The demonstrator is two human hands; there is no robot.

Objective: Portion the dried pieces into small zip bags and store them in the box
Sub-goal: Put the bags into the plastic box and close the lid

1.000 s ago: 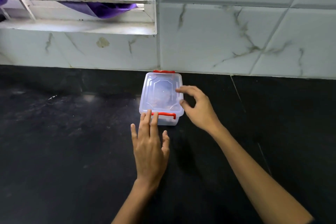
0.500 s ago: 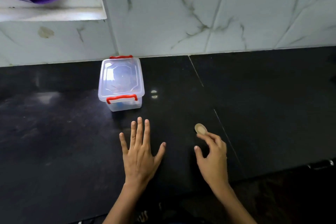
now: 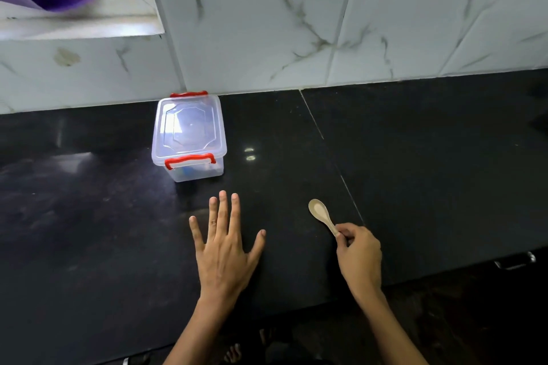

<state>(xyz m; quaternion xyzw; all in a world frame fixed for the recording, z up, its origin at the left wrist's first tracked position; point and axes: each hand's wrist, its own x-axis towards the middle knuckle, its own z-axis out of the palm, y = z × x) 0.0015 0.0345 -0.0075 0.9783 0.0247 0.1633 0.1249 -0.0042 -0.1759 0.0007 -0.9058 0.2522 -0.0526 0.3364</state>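
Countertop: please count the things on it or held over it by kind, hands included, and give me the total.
Clear plastic box with red latches, lid shut: 1
Wooden spoon, held by the right hand: 1
Hands: 2, the left hand open with fingers spread, the right hand pinching the spoon handle
Total: 4

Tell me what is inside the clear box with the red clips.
The box is closed, lid clipped on. Through its front wall a blue shape and something pale show faintly near the bottom; glare on the lid hides the rest, so the contents cannot be identified.
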